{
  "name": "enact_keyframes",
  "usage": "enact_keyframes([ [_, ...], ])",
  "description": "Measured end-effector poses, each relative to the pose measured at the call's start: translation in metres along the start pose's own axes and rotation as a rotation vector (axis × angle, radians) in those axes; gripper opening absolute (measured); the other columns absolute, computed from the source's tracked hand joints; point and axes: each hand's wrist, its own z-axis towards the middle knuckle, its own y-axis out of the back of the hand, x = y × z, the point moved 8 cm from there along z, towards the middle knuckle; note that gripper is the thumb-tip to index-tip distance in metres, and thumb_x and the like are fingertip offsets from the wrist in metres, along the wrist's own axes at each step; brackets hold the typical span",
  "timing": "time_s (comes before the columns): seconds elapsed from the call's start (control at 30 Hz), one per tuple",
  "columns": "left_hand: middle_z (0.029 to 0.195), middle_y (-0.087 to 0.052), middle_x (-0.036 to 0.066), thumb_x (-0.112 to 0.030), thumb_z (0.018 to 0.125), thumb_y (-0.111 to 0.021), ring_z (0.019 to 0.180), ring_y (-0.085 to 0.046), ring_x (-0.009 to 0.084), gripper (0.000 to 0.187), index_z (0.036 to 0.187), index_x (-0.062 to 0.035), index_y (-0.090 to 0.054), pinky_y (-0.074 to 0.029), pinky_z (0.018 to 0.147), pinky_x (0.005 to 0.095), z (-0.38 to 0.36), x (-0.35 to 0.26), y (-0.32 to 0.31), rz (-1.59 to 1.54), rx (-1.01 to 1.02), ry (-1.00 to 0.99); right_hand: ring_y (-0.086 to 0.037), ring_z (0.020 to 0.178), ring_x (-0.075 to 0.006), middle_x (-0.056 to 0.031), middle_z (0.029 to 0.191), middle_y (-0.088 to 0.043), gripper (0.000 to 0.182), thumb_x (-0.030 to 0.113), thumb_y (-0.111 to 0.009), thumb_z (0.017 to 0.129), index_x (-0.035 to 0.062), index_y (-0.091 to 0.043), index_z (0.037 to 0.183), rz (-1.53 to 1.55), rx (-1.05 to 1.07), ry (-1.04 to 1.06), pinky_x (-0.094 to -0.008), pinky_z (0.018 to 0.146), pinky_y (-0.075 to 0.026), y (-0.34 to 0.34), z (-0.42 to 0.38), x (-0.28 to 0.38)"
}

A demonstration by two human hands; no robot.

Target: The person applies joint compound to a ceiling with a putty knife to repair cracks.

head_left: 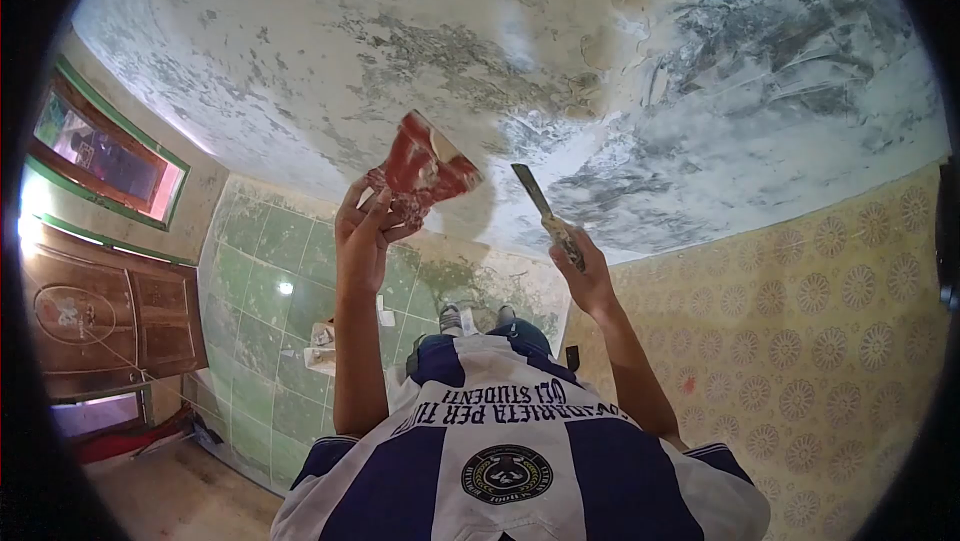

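Note:
My left hand (362,231) grips a red plastic putty spreader (420,163) by its narrow end, its wide edge tilted up to the right. Smears of pale filler coat the spreader. In my right hand (588,276) is a putty knife (533,191), the fingers wrapped round its stained handle and the narrow blade pointing up and left. The blade and the spreader are apart from each other. Beyond both tools spreads a wall (590,51) with uneven white filler, grey patches and flaking paint.
Green tiles (280,241) cover the floor, where a small tray-like container (320,356) and a white piece (386,311) lie left of my feet. A wooden door (90,311) and a green-framed window (110,146) are at the left. Yellow patterned wallpaper (800,331) fills the right.

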Motion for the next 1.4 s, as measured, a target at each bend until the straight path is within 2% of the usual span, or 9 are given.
enact_keyframes([
  [0.03,0.104,-0.069,0.011,-0.010,0.097,-0.058,0.090,-0.071,0.0199,0.041,0.134,-0.0006,-0.043,-0.063,0.075,0.0374,0.000,0.001,-0.002,0.001,-0.003,-0.001,-0.050,0.079,-0.0138,-0.0060,0.091,-0.055,0.041,0.018,-0.059,0.098,0.0034,-0.053,0.136,0.002,0.002,0.000,-0.0284,0.072,-0.044,0.000,-0.004,0.002],
  [0.1,0.107,-0.068,0.014,-0.011,0.097,-0.058,0.093,-0.070,0.0221,0.038,0.131,-0.0038,-0.044,-0.063,0.077,0.0402,-0.001,-0.001,-0.006,0.013,-0.036,-0.077,-0.045,0.064,-0.0067,-0.0012,0.081,-0.055,0.036,0.019,-0.056,0.100,0.0011,-0.055,0.131,0.522,0.146,-0.302,-0.0230,0.058,-0.039,-0.015,-0.017,-0.012],
  [0.13,0.107,-0.068,0.014,-0.011,0.097,-0.058,0.093,-0.070,0.0221,0.038,0.131,-0.0038,-0.044,-0.063,0.077,0.0402,-0.001,0.002,-0.008,0.014,-0.037,-0.073,-0.040,0.056,-0.0023,0.0028,0.072,-0.054,0.033,0.023,-0.054,0.101,-0.0007,-0.059,0.124,0.567,0.151,-0.263,-0.0212,0.050,-0.033,-0.018,-0.016,0.014],
  [0.6,0.110,-0.065,0.018,-0.003,0.098,-0.054,0.096,-0.067,0.0211,0.029,0.124,-0.0001,-0.042,-0.061,0.081,0.0360,-0.013,0.015,-0.043,0.251,0.107,-0.254,-0.046,0.057,-0.0047,0.0016,0.070,-0.057,0.035,0.030,-0.057,0.100,-0.0010,-0.064,0.117,0.463,0.122,-0.334,-0.0234,0.052,-0.038,-0.050,-0.003,0.030],
  [0.9,0.108,-0.066,0.018,-0.002,0.098,-0.054,0.092,-0.068,0.0197,0.031,0.125,0.0001,-0.041,-0.062,0.076,0.0359,-0.009,0.016,-0.041,0.169,0.056,-0.164,-0.048,0.059,-0.0042,0.0016,0.072,-0.058,0.034,0.027,-0.058,0.100,-0.0018,-0.065,0.115,0.520,0.102,-0.190,-0.0227,0.053,-0.039,-0.038,0.012,0.056],
  [0.97,0.108,-0.066,0.017,-0.002,0.097,-0.054,0.092,-0.068,0.0195,0.031,0.126,0.0001,-0.041,-0.063,0.076,0.0361,-0.006,0.014,-0.036,0.134,0.026,-0.158,-0.043,0.055,-0.0030,0.0008,0.070,-0.057,0.032,0.025,-0.056,0.101,-0.0006,-0.064,0.118,0.486,0.119,-0.261,-0.0200,0.048,-0.033,-0.038,0.001,0.044],
  [1.1,0.107,-0.066,0.017,-0.002,0.097,-0.054,0.092,-0.068,0.0190,0.032,0.127,0.0003,-0.041,-0.063,0.076,0.0363,-0.007,0.011,-0.032,0.148,0.025,-0.154,-0.047,0.058,-0.0034,0.0023,0.070,-0.058,0.033,0.027,-0.058,0.100,-0.0001,-0.066,0.116,0.416,0.139,-0.369,-0.0225,0.052,-0.038,-0.042,-0.012,0.018],
  [1.2,0.106,-0.066,0.017,-0.002,0.098,-0.054,0.092,-0.068,0.0187,0.032,0.127,0.0005,-0.041,-0.063,0.077,0.0361,-0.013,0.013,-0.041,0.260,0.093,-0.166,-0.043,0.055,-0.0027,-0.0001,0.071,-0.057,0.032,0.024,-0.057,0.101,-0.0006,-0.063,0.119,0.365,0.129,-0.310,-0.0204,0.049,-0.033,-0.052,-0.007,0.022],
  [1.4,0.106,-0.067,0.017,-0.002,0.098,-0.054,0.092,-0.068,0.0190,0.031,0.126,0.0020,-0.042,-0.063,0.077,0.0361,-0.017,0.024,-0.047,0.228,0.100,-0.172,-0.049,0.060,-0.0051,0.0007,0.071,-0.059,0.036,0.030,-0.059,0.099,-0.0015,-0.065,0.117,0.571,0.109,-0.197,-0.0233,0.053,-0.039,-0.055,0.016,0.063],
])
